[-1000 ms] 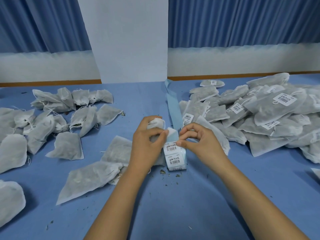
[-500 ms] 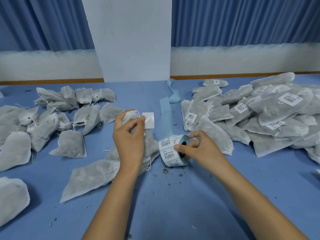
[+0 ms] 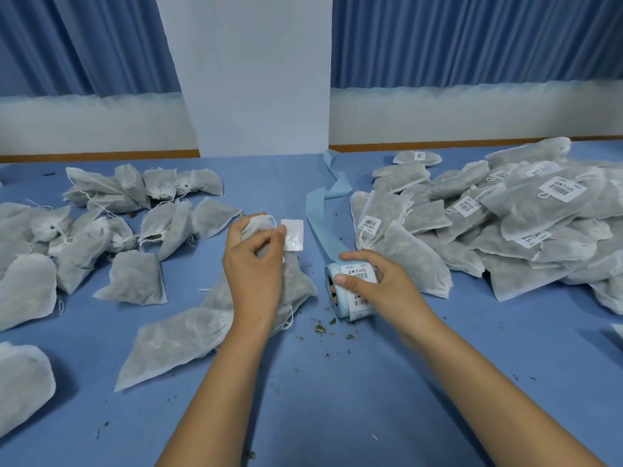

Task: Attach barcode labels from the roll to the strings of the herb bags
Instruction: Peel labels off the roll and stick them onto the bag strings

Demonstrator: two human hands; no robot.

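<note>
Label (image 3: 292, 235) off roll (image 3: 359, 303), at left hand (image 3: 253, 268)

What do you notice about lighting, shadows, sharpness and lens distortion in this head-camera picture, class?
Head view: soft, even light, only faint shadows on the table beneath the left hand and right hand; a pale sheen on the peeled label; barcodes on the label roll sharp; wide lens bows the far wall band.

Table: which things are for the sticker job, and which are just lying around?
For the job: the left hand gripping a herb bag, with a peeled label at its fingertips; the right hand gripping the label roll; the unlabelled bags waiting on the left.
Just lying about: the empty blue backing strip, the herb crumbs, the labelled bags piled on the right.
</note>
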